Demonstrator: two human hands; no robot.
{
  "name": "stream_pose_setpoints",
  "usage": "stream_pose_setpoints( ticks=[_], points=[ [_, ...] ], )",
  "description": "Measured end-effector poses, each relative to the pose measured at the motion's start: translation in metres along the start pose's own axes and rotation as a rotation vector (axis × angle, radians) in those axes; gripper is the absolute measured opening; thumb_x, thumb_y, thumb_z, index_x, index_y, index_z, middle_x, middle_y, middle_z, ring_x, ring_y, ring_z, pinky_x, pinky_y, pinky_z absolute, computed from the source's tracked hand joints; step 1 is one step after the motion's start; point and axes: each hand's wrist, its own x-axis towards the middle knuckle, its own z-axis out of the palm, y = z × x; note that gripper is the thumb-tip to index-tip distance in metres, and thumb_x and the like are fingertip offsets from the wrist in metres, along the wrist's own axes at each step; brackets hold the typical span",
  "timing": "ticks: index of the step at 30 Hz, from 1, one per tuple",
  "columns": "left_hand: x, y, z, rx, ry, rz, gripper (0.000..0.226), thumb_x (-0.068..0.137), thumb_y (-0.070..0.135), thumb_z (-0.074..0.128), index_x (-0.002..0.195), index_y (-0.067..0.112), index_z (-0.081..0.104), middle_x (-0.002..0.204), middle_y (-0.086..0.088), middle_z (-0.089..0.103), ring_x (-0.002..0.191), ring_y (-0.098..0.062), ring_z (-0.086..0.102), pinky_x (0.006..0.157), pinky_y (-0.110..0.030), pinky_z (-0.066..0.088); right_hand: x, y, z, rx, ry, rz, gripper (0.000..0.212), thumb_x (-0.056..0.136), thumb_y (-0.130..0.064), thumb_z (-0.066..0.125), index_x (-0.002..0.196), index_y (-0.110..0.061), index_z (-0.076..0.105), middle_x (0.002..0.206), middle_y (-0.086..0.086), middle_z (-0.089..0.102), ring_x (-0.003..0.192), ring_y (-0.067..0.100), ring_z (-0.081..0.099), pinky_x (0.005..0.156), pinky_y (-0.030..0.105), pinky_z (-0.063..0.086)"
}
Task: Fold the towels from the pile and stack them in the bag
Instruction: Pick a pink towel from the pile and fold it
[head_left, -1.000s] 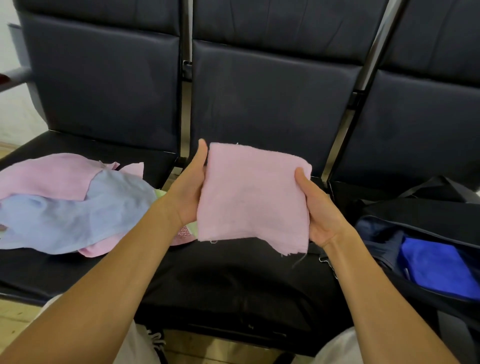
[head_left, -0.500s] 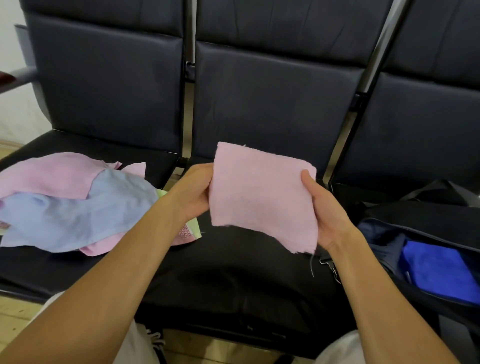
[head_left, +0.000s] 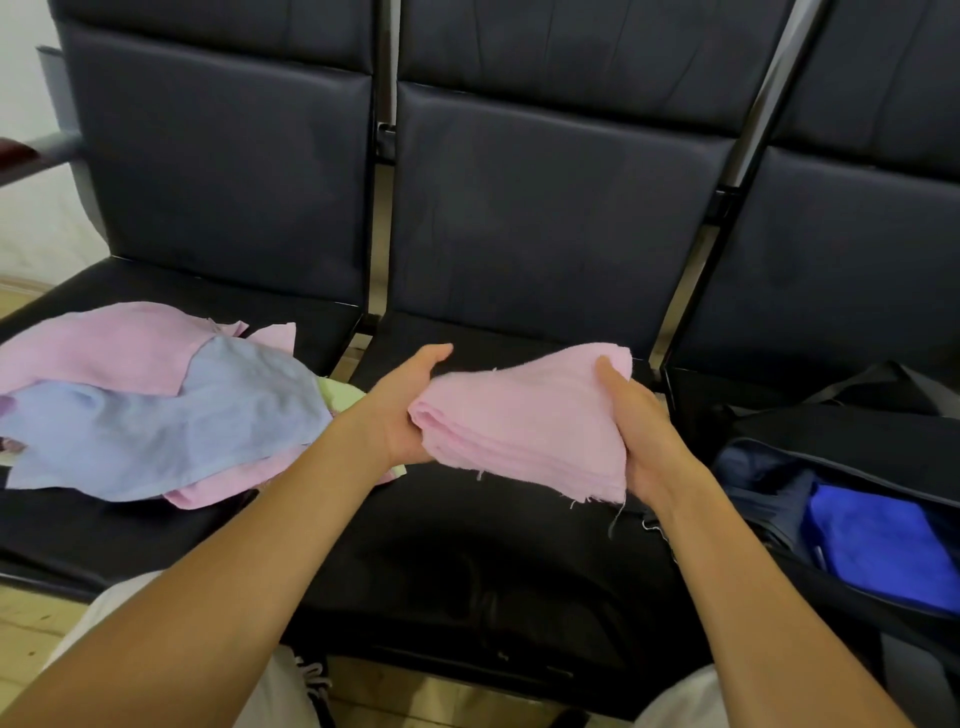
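Both forearms bare to the frame edge, no sleeves, watch or rings visible on left hand (head_left: 402, 415) or right hand (head_left: 641, 436). Light, off-white trousers (head_left: 280, 696) on both legs. Dark cord w/ white marks dangles at left leg.

Between your hands and the open bag (head_left: 852, 457) on the right seat, only the bare middle seat cushion (head_left: 467, 545) lies below, while the loose towel pile (head_left: 156, 410) covers the left seat and the seat backs (head_left: 545, 208) wall off the far side.
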Motion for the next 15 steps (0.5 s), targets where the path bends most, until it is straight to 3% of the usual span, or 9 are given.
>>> stream_pose_setpoints(
  ticks=[3,5,9,13,15],
  points=[
    [0.006,-0.001,0.002,0.106,-0.006,0.008,0.034,0.092,0.033,0.062,0.118,0.012,0.063,0.110,-0.014,0.072,0.104,-0.032,0.066,0.097,-0.044,0.050,0.004,0.001,-0.005,0.043,-0.036,0.088,0.027,0.097,-0.039,0.059,0.112,-0.017,0.064,0.106,0.009,0.075,0.099,0.027,0.072,0.083,0.039,0.060],
    [0.012,0.000,0.002,0.164,0.041,0.073,0.036,0.090,0.026,0.066,0.123,0.012,0.060,0.112,-0.015,0.071,0.104,-0.032,0.067,0.089,-0.044,0.055,0.009,0.003,-0.008,0.034,-0.030,0.084,0.030,0.095,-0.030,0.064,0.119,-0.011,0.063,0.109,0.010,0.074,0.099,0.026,0.072,0.075,0.035,0.061],
    [0.023,-0.001,0.005,0.273,0.026,0.253,0.035,0.097,0.019,0.056,0.132,0.016,0.054,0.118,-0.011,0.068,0.104,-0.028,0.068,0.075,-0.037,0.057,0.012,0.008,-0.008,-0.136,0.019,-0.027,0.027,0.100,-0.021,0.056,0.126,-0.016,0.060,0.115,0.003,0.068,0.106,0.023,0.067,0.085,0.040,0.060],
    [0.024,-0.006,0.013,0.305,-0.059,0.345,0.039,0.099,0.008,0.050,0.136,0.022,0.050,0.124,-0.005,0.065,0.109,-0.027,0.065,0.071,-0.034,0.055,0.008,0.004,-0.011,-0.164,0.116,-0.088,0.021,0.101,-0.013,0.046,0.106,-0.027,0.061,0.107,0.000,0.064,0.101,0.021,0.062,0.084,0.040,0.058],
    [0.024,-0.012,0.016,0.316,-0.130,0.359,0.042,0.098,0.005,0.052,0.136,0.023,0.050,0.125,-0.004,0.065,0.112,-0.027,0.064,0.078,-0.036,0.057,0.005,0.000,-0.016,-0.195,0.176,-0.101,0.021,0.100,-0.012,0.042,0.105,-0.024,0.059,0.101,0.000,0.062,0.093,0.019,0.060,0.071,0.034,0.055]
  ],
)
